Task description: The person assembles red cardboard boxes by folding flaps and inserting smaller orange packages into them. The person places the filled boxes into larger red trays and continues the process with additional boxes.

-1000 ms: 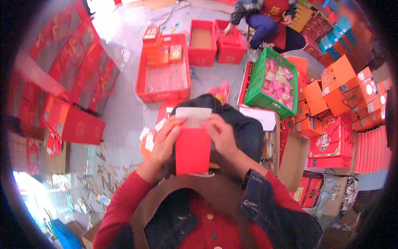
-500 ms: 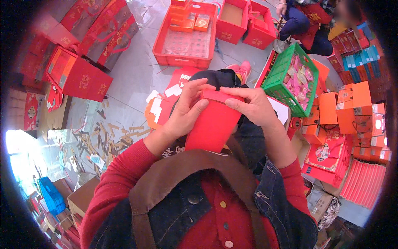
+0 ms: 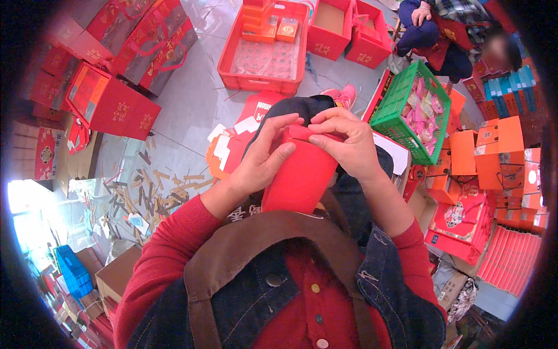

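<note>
A plain red paper box (image 3: 302,181) rests upright-tilted over my lap, its far end between my two hands. My left hand (image 3: 266,156) closes on its left far corner, thumb on the upper face and fingers curled along the far edge. Opposite, my right hand (image 3: 349,142) has its fingers bent over the right far corner, thumb against the edge. Between the fingertips a small red flap (image 3: 300,132) stands partly raised at that end. Fingers cover parts of the flap and corners.
A red crate (image 3: 261,81) with small orange boxes stands ahead. To the right are a green crate (image 3: 401,110) of pink packets and stacked orange boxes (image 3: 499,139). Red gift boxes (image 3: 125,107) and cardboard scraps (image 3: 145,192) lie left. A seated person (image 3: 433,35) is at far right.
The flap at the box's far end, pressed flat before, now shows bent up between my fingertips. My right fingers have curled inward, closer to the left hand.
</note>
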`<action>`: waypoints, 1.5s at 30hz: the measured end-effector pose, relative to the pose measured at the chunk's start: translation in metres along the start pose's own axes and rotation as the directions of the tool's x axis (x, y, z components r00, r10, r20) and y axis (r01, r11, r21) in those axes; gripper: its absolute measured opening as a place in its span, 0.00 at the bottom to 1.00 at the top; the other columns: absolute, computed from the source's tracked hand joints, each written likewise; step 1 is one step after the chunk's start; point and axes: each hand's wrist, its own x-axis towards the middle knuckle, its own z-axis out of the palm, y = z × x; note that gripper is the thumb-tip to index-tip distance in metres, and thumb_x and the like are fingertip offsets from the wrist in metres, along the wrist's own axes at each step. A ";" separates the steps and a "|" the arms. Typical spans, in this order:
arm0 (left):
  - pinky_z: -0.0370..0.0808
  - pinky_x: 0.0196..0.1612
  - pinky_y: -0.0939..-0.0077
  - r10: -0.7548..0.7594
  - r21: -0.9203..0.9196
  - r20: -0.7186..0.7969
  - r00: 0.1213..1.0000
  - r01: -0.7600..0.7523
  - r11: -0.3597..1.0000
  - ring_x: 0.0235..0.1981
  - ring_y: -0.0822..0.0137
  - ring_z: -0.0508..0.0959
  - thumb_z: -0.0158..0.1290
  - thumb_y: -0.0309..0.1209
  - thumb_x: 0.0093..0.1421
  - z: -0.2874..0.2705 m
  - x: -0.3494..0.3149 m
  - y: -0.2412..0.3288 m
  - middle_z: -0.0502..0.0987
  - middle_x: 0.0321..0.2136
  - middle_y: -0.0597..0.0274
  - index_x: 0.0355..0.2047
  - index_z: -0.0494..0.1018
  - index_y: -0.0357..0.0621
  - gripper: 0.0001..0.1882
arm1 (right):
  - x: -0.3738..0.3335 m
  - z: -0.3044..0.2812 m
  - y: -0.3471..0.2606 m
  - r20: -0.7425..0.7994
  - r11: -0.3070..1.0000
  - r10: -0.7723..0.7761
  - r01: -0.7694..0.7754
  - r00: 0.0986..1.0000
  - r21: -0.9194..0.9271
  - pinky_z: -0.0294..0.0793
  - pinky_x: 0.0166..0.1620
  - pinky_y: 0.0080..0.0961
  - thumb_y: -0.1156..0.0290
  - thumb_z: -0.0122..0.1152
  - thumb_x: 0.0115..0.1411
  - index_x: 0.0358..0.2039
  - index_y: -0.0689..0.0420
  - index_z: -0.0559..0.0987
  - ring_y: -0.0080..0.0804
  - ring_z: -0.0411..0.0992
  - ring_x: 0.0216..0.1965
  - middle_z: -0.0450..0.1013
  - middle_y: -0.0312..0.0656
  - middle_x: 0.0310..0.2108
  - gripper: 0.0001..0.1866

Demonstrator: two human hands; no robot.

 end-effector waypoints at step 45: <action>0.70 0.49 0.67 -0.333 -0.334 -0.014 0.943 0.310 0.890 0.49 0.66 0.70 0.50 0.41 0.60 -0.036 0.015 -0.043 0.68 0.49 0.57 0.56 0.60 0.40 0.28 | -0.035 0.033 0.072 0.131 0.806 0.361 -0.380 0.923 0.454 0.68 0.49 0.26 0.70 0.71 0.45 0.47 0.60 0.71 0.23 0.69 0.43 0.73 0.35 0.41 0.29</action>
